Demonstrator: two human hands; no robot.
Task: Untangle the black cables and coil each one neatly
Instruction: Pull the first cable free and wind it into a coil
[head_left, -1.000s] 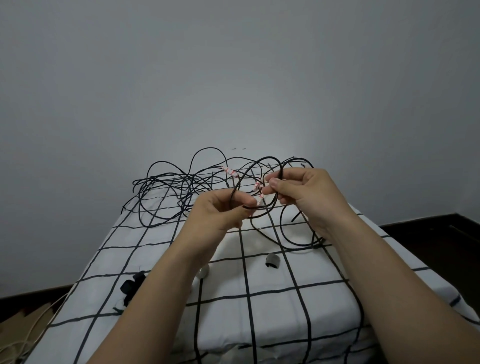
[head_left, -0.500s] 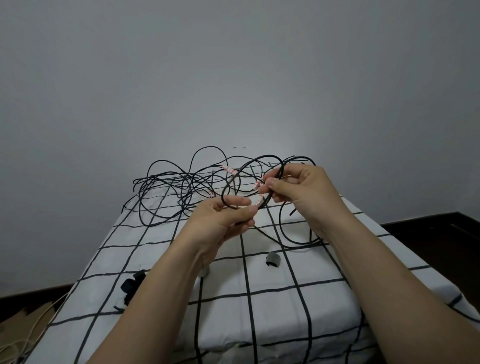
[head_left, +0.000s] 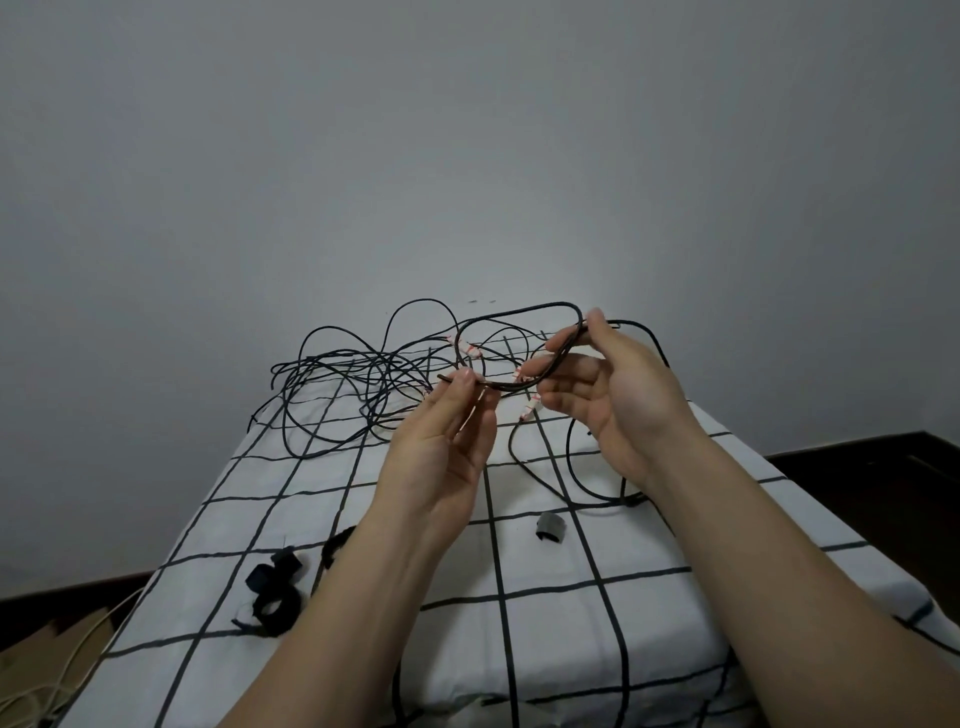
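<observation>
I see the left hand (head_left: 447, 441) raised over the worktop (head_left: 571, 623), palm turned up. Its thumb and fingertips pinch a black cable (head_left: 504, 387) near one end. The right hand (head_left: 613, 400) is level with it and just beside it, palm facing left. Its thumb and forefinger pinch the same cable higher up, and the other fingers are relaxed and slightly curled below.

Between the two hands the cable sags in a short arc, then rises over the right fingertips into one flat loop held in the air. Past the right hand the cable drops to the worktop and lies there in a wide curve.

Behind the hands, at the far end of the worktop, the other black cables lie in a loose tangle (head_left: 363, 374), with several loops standing up. Small pink and white tags (head_left: 470, 349) mark some of them.

A white cloth with a black grid covers the worktop. Nearer me, black straps (head_left: 275, 592) lie left of the left forearm, and a grey strap (head_left: 549, 529) lies between the forearms. A plain grey wall (head_left: 467, 156) fills the background. A pale cord (head_left: 52, 675) lies on the floor at lower left.
</observation>
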